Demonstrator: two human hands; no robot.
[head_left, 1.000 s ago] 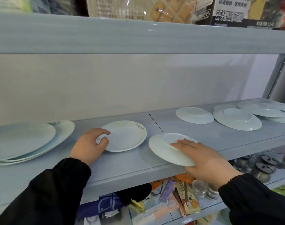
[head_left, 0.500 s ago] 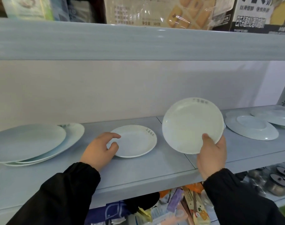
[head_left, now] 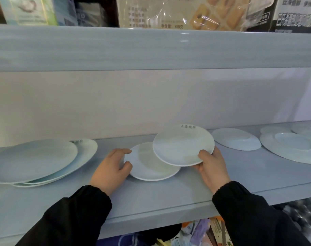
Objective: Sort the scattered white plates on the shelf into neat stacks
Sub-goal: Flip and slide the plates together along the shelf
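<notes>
A small white plate (head_left: pixel 182 145) with grey lettering on its far rim is gripped at its near right edge by my right hand (head_left: pixel 213 167). It hovers, nearly level, over the right part of a second small white plate (head_left: pixel 147 166) lying on the grey shelf (head_left: pixel 168 197). My left hand (head_left: pixel 110 168) holds that lower plate by its left rim, thumb on top. At the left lies a stack of large white plates (head_left: pixel 36 160). Upside-down plates lie to the right: a small one (head_left: pixel 237 139) and a larger one (head_left: pixel 291 148).
The upper shelf's front beam (head_left: pixel 151 48) hangs low over the plates, with packaged goods (head_left: pixel 183 13) on it. A pale back wall (head_left: pixel 151 103) closes the shelf behind. More plates (head_left: pixel 305 129) sit at the far right. Packets (head_left: pixel 195 235) fill the shelf below.
My right hand has brought the lifted plate down and left, from tilted upright to nearly flat over the plate by my left hand. My left hand now grips that lower plate's rim.
</notes>
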